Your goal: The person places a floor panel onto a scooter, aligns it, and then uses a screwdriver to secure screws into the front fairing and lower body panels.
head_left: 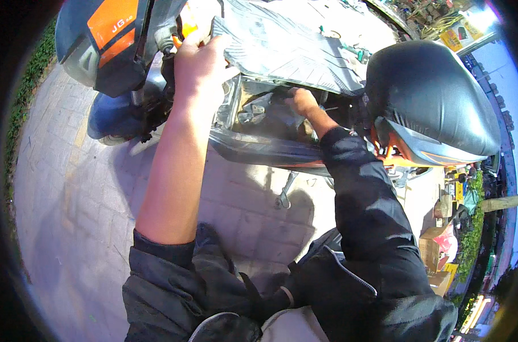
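Observation:
A ridged grey footboard panel [287, 48] of an electric scooter is tilted up over an uncovered compartment [230, 102]. At the panel's front corner is my left hand [199, 65], its fingers closed on the edge and partly hidden. My right hand [303, 101] reaches into the compartment with its fingers curled together. Beneath it lies dark, crumpled, bag-like material [270, 114]; whether the fingers pinch this or some small part cannot be made out. Shadow hides much of the compartment's inside.
The scooter's black seat [433, 97] rises at the right, its black and orange front fairing [116, 34] at the left. Below the frame a kickstand [284, 191] meets the paving [71, 188]. Cardboard boxes [433, 251] stand farther right, near a hedge [470, 228].

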Available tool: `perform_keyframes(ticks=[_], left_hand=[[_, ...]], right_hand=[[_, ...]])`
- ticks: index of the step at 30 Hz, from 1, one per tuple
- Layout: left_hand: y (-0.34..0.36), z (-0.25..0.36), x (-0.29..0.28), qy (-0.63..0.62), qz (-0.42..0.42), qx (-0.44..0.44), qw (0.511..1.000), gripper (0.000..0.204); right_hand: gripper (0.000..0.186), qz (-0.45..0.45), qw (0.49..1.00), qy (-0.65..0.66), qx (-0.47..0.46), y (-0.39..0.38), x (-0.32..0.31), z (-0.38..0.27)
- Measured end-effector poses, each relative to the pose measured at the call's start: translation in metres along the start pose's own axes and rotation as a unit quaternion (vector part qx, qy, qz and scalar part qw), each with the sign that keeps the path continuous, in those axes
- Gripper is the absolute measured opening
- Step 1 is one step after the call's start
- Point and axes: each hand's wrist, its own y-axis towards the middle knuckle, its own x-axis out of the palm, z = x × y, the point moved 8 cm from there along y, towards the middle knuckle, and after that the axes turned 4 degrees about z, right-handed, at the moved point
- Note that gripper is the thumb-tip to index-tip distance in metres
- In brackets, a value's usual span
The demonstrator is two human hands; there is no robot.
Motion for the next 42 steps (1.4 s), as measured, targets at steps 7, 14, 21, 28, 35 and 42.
perform_keyframes(ticks=[7, 14, 21, 28, 35, 42], left_hand=[[-0.001, -0.014, -0.015, 0.004, 0.002, -0.045, 0.999, 0.040], [-0.002, -0.034, -0.036, 0.096, -0.032, -0.060, 0.993, 0.041], [-0.016, -0.081, -0.083, 0.105, -0.047, -0.124, 0.986, 0.033], [-0.021, -0.120, -0.109, 0.052, -0.013, -0.173, 0.983, 0.037], [-0.010, -0.135, -0.093, 0.072, -0.047, -0.154, 0.984, 0.035], [-0.004, -0.139, -0.090, 0.070, -0.036, -0.144, 0.986, 0.042]], right_hand=[[0.044, 0.061, 0.941, 0.326, 0.069, -0.167, -0.112, -0.048], [0.031, 0.114, 0.461, 0.838, 0.267, -0.251, -0.076, 0.008], [0.027, 0.182, 0.433, 0.828, 0.306, -0.266, -0.049, 0.018], [0.027, 0.182, 0.417, 0.837, 0.303, -0.265, -0.040, 0.007], [0.024, 0.198, 0.441, 0.797, 0.363, -0.258, -0.032, 0.022], [0.017, 0.196, 0.435, 0.787, 0.391, -0.247, -0.034, 0.023]])
